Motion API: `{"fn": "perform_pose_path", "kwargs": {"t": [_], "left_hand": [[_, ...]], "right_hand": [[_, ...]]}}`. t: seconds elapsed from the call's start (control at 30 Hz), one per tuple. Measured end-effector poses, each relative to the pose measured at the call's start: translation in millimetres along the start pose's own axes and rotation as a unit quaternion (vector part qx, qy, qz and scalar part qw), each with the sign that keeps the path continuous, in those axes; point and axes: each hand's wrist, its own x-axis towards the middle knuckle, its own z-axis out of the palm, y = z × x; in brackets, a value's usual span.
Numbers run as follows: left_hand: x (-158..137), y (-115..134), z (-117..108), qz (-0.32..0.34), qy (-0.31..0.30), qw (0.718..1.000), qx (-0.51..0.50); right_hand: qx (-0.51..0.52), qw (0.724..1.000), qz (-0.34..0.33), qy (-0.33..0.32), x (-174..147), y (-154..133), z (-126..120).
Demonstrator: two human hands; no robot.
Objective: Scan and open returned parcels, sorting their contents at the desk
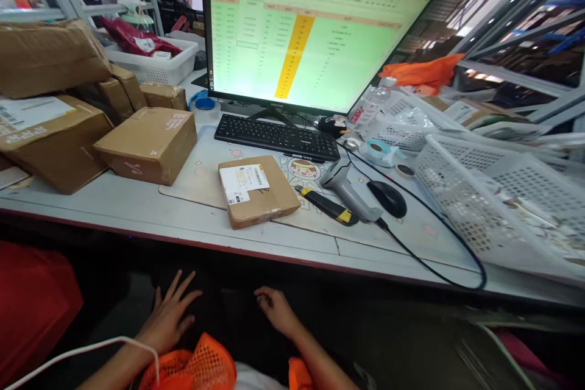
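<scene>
Below the front edge of the desk, my left hand (pixel 170 315) is held with its fingers spread, and nothing is in it. My right hand (pixel 277 312) is also below the edge, its fingers loosely curled together with nothing visible in them. Neither hand touches anything on the desk. Above them, near the edge, lies a small flat cardboard box (pixel 262 190) with a white label. To its right are a black and yellow utility knife (pixel 326 205) and a grey barcode scanner (pixel 351 192) with a black cable.
Several cardboard boxes (pixel 148 143) are stacked on the left. A monitor (pixel 311 36) showing a spreadsheet stands behind a black keyboard (pixel 276 137). On the right are a mouse (pixel 387 197), a tape roll (pixel 377 149) and white plastic baskets (pixel 461 201). The desk (pixel 183 219) edge runs above my hands.
</scene>
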Motion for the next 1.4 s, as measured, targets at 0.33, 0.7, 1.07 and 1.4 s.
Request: {"fn": "perform_pose_path", "kwargs": {"t": [0.33, 0.7, 1.07, 1.4], "left_hand": [[5.8, 18.4, -60.7, 0.047, 0.141, 0.965, -0.214], [85.3, 116.2, -209.9, 0.229, 0.344, 0.907, -0.083], [85.2, 111.1, -198.9, 0.248, 0.358, 0.893, -0.114], [82.8, 107.4, -197.1, 0.265, 0.371, 0.881, -0.131]], "right_hand": [[0.043, 0.993, -0.112, -0.002, -76.9, -129.5, -125.9], [-0.369, 0.858, 0.042, 0.354, 17.9, -221.9, -312.7], [-0.315, 0.928, 0.016, 0.196, -2.6, -298.9, -334.2], [-0.296, 0.953, -0.061, -0.015, -7.1, -395.2, -298.8]]}}
